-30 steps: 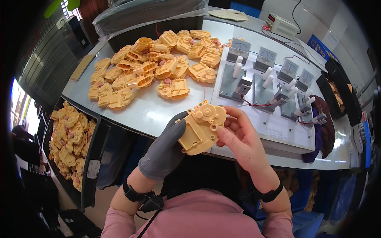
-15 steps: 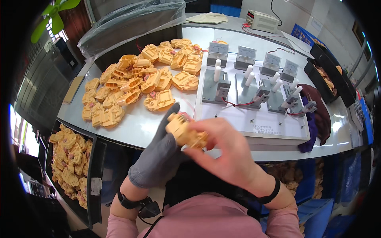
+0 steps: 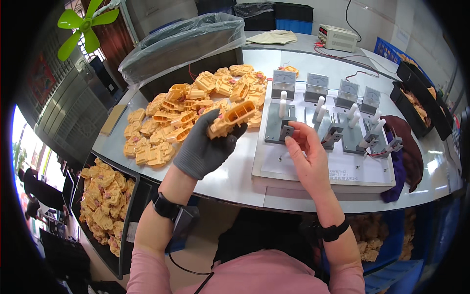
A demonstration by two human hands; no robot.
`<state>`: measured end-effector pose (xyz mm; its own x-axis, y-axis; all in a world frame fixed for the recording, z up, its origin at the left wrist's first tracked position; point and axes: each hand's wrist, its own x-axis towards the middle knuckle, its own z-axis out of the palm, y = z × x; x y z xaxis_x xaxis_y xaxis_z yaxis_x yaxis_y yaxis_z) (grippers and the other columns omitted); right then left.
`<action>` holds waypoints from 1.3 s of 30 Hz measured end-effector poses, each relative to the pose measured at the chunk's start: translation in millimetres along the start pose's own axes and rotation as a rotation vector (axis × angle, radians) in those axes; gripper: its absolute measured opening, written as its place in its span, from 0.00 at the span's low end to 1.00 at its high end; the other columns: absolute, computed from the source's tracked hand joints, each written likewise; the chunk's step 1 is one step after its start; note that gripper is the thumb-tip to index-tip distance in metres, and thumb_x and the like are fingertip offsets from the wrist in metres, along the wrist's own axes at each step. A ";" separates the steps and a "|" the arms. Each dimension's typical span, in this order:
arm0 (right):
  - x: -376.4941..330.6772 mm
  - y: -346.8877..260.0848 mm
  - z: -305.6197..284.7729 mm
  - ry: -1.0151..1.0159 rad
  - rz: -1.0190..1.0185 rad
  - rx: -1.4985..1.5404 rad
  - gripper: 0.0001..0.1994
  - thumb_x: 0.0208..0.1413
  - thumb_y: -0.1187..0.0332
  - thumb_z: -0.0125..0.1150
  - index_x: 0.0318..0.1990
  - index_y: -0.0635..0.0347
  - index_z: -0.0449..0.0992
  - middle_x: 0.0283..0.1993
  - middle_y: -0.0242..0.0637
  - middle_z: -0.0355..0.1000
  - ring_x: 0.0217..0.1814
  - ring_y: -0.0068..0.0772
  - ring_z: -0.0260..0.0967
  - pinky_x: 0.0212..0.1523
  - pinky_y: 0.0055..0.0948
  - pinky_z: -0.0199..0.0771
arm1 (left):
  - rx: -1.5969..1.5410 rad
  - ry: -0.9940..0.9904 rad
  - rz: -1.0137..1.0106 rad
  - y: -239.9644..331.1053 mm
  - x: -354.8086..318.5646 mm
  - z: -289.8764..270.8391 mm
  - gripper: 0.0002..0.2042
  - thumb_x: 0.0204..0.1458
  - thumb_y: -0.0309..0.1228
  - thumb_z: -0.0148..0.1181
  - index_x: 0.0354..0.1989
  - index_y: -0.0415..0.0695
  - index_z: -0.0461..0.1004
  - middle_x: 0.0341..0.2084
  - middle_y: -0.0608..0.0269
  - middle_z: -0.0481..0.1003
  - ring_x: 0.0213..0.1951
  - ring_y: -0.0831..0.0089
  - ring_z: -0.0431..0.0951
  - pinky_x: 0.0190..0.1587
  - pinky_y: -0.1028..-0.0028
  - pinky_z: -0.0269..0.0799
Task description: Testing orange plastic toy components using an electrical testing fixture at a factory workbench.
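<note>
My left hand (image 3: 203, 152), in a grey glove, is closed round a yellow-orange moulded plastic part (image 3: 231, 119) with a rectangular opening turned upward. It is held above the table's left half, in front of a loose pile of similar parts (image 3: 169, 110). At the leftmost toggle clamp of a test fixture, my bare right hand (image 3: 312, 161) pinches the small grey clamp block (image 3: 287, 130) between thumb and fingers. Other clamps with white handles (image 3: 320, 112) stand to the right on the white board (image 3: 274, 171). Behind each clamp is an analog meter (image 3: 317, 84).
A black crate of yellow parts (image 3: 103, 206) stands low at the left. A plastic-lined bin (image 3: 181, 49) is behind the pile. Dark and purple cloths (image 3: 404, 152) lie right of the board, near black trays (image 3: 416, 105). A power supply (image 3: 338, 38) sits at the back.
My hands have come apart from the part they both touched. My left hand has raised it over the table; my right hand has moved forward and right to the first clamp. The view has shifted.
</note>
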<state>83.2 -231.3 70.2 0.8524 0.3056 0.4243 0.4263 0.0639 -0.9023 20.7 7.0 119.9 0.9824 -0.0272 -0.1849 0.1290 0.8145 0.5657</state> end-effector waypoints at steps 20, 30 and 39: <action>-3.7 -6.5 -17.4 -0.126 -0.125 0.056 0.17 0.56 0.71 0.68 0.53 0.60 0.76 0.41 0.34 0.75 0.41 0.24 0.72 0.47 0.26 0.73 | 1.665 -0.097 0.761 -2.6 107.9 49.6 0.28 0.58 0.43 0.63 0.61 0.41 0.65 0.50 0.53 0.71 0.53 0.66 0.73 0.58 0.69 0.69; -3.1 -3.0 -16.1 -0.118 -0.175 0.015 0.18 0.56 0.68 0.67 0.53 0.61 0.75 0.41 0.39 0.74 0.39 0.30 0.73 0.44 0.28 0.76 | 1.943 -0.402 0.742 -3.8 81.6 59.8 0.19 0.66 0.32 0.52 0.64 0.40 0.68 0.63 0.48 0.69 0.67 0.57 0.65 0.69 0.65 0.57; -5.7 2.4 -5.6 0.146 -0.239 -0.113 0.21 0.57 0.73 0.64 0.58 0.59 0.69 0.47 0.39 0.71 0.49 0.34 0.70 0.50 0.33 0.71 | 2.028 -0.179 0.671 -2.9 51.7 18.1 0.25 0.63 0.37 0.57 0.67 0.42 0.64 0.64 0.47 0.67 0.65 0.55 0.67 0.67 0.64 0.62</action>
<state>81.1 -238.2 66.0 0.7551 0.1539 0.6373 0.6439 0.0090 -0.7651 73.5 -7.2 123.2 0.9127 -0.2131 0.3486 -0.3448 -0.8596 0.3772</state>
